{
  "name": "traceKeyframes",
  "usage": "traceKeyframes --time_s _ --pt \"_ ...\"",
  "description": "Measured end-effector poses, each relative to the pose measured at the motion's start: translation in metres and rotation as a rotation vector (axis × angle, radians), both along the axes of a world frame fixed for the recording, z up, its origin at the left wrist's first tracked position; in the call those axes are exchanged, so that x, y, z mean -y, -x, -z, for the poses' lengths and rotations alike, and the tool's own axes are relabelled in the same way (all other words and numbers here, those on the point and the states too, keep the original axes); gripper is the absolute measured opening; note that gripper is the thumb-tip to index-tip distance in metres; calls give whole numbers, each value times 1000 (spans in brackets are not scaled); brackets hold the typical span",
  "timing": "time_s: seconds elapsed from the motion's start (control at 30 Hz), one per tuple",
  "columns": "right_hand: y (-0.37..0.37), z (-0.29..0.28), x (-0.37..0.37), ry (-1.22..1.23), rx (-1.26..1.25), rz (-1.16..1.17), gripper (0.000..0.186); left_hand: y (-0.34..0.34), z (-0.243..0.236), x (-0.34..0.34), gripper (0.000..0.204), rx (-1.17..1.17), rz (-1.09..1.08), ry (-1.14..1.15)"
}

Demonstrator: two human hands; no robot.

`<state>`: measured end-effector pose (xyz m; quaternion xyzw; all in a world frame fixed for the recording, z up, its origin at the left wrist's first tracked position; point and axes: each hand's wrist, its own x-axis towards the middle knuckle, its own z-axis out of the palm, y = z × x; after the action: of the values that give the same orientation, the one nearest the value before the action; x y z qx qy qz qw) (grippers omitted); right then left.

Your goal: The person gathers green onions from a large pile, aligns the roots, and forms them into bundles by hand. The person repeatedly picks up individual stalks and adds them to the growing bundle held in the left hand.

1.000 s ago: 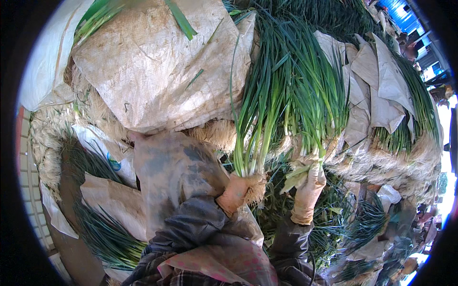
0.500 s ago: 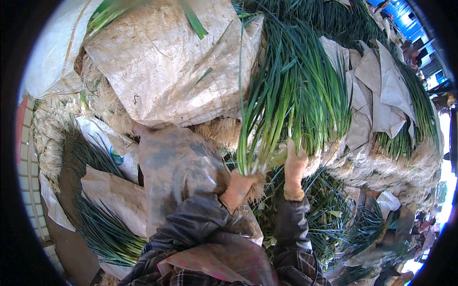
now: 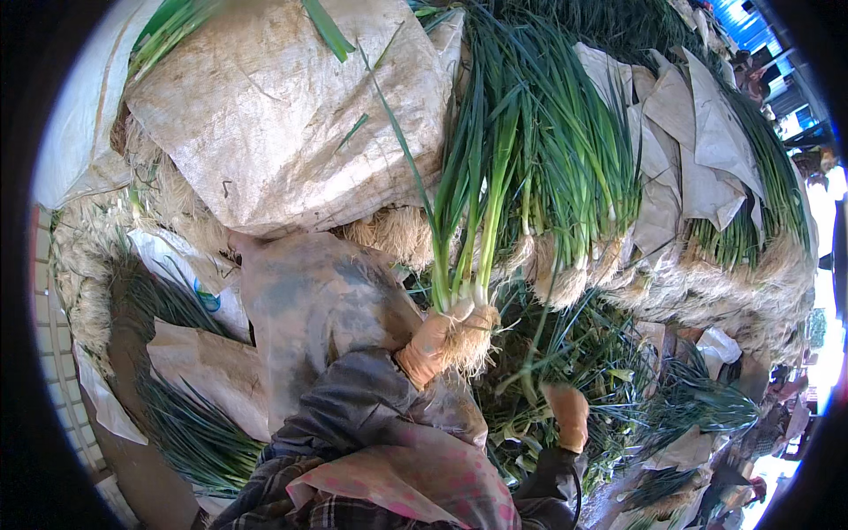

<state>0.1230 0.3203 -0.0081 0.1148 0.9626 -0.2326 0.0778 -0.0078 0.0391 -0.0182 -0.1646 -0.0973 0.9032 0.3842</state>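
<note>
My left hand (image 3: 427, 349), in a tan glove, is closed around the lower ends of a bunch of green onions (image 3: 477, 221). Their pale roots (image 3: 471, 340) stick out beside the fist, and the long leaves point away from me. My right hand (image 3: 567, 413), gloved alike, is lower and to the right, above a heap of loose leaves and trimmings (image 3: 609, 397). Motion smears its fingers. A blurred strip of leaf (image 3: 527, 375) is close to it, and whether the hand grips it is unclear.
More green onions (image 3: 583, 168) lie stacked ahead, roots toward me. A dirty tan sheet (image 3: 300, 115) covers a pile at the far left. Pale sheets (image 3: 698, 150) hang over bunches at the right. Another bunch (image 3: 199, 433) rests on the ground at the left.
My right hand has left the onions and moved down toward me, over the heap. The bunch in my left hand now stands apart from the stack, its roots exposed.
</note>
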Motion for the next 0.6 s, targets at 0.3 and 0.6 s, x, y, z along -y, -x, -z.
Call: traceKeyframes --time_s 0.3,0.6 --pt "166 -33 147 1232 -35 -43 29 -3 0 6 25 -250 -42 524" --pt "179 -19 133 749 145 120 39 -3 -13 5 21 -149 99 676"
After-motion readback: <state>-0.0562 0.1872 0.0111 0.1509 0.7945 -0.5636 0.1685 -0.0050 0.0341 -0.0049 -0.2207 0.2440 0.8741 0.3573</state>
